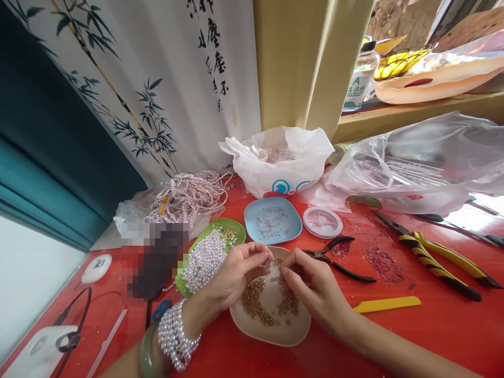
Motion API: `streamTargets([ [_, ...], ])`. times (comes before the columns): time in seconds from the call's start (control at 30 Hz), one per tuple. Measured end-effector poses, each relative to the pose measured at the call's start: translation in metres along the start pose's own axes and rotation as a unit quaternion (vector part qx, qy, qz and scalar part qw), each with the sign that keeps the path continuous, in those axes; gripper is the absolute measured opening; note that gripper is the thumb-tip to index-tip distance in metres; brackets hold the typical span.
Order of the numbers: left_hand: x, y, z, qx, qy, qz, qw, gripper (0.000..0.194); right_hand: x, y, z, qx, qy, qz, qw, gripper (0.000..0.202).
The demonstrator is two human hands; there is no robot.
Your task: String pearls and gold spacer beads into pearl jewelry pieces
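Over a beige dish (289, 337) my left hand (234, 275) is closed in a pinch, its thumb against the fingertips; whatever it holds is too small to name. My right hand (309, 278) also pinches, close beside it, and its fingertips hide what is between them. Small gold beads (255, 303) lie in the dish below, in two loose heaps. A green tray (237, 227) of pearly lilac beads (205, 260) is partly behind my left hand. Beyond my fingers stands a blue tray (252, 226) with small metal pieces (272, 221). Strands of pearly beads (176, 329) and a green bangle (147, 350) circle my left wrist.
Black-handled pliers (350, 273), larger yellow-black pliers (437, 265) and a yellow strip (388, 304) lie to the right. A round lidded case (323, 222) sits near the blue tray. Bead strands (192, 197) and plastic bags (283, 168) line the back. A white device (43, 352) with a cable is at left.
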State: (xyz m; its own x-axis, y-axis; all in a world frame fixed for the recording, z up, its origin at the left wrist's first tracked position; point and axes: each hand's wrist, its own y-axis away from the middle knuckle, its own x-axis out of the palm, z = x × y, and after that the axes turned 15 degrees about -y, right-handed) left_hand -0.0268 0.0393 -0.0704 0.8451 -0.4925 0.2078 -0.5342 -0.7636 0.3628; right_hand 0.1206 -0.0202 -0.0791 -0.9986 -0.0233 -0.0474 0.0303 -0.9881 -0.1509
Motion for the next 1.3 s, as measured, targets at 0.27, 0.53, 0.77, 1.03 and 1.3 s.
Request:
streamTargets([
  [0.27, 0.0, 0.0, 0.002, 0.005, -0.014, 0.005, 1.0, 0.016, 0.002, -0.002, -0.001, -0.012, 0.017, -0.013, 1.0, 0.015],
  [0.53, 0.001, 0.0, 0.002, 0.012, -0.016, 0.006, 1.0, 0.013, 0.002, -0.004, -0.001, -0.007, 0.018, -0.017, 1.0, 0.014],
  [0.77, 0.001, 0.0, 0.003, 0.028, -0.029, -0.009, 0.999, 0.012, 0.002, -0.003, -0.002, 0.01, 0.005, -0.006, 1.0, 0.016],
  [1.03, 0.001, 0.002, -0.001, 0.08, -0.062, -0.037, 0.994, 0.012, -0.003, -0.004, -0.005, 0.045, -0.069, -0.001, 0.997, 0.021],
  [1.3, -0.054, 0.002, -0.051, 0.171, -0.381, -0.156, 0.895, 0.013, -0.008, -0.006, -0.004, 0.041, -0.108, 0.006, 0.993, 0.023],
])
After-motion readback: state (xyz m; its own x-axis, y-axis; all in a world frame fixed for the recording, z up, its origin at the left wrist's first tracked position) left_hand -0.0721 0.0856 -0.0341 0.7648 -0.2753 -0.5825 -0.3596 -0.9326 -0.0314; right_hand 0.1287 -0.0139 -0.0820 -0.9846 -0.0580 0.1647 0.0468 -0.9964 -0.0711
